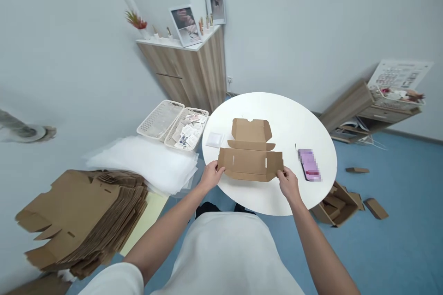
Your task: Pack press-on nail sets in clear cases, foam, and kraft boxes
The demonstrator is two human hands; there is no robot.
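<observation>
Left hand (212, 175) and right hand (289, 183) are gripping opposite ends of an unfolded cardboard box (249, 162), near the front edge of the table (256, 198), a phone (310, 165) lying toward its right edge

The cardboard blank (249, 162) is plain brown, the table (290, 117) white, the floor (411, 184) blue, the cabinet (212, 67) wood-grained.

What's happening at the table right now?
A person's left hand and right hand hold opposite ends of a brown cardboard blank at the round white table. It is not yet folded into a box. A phone lies to its right; a stack of cardboard sits farther left.
</observation>
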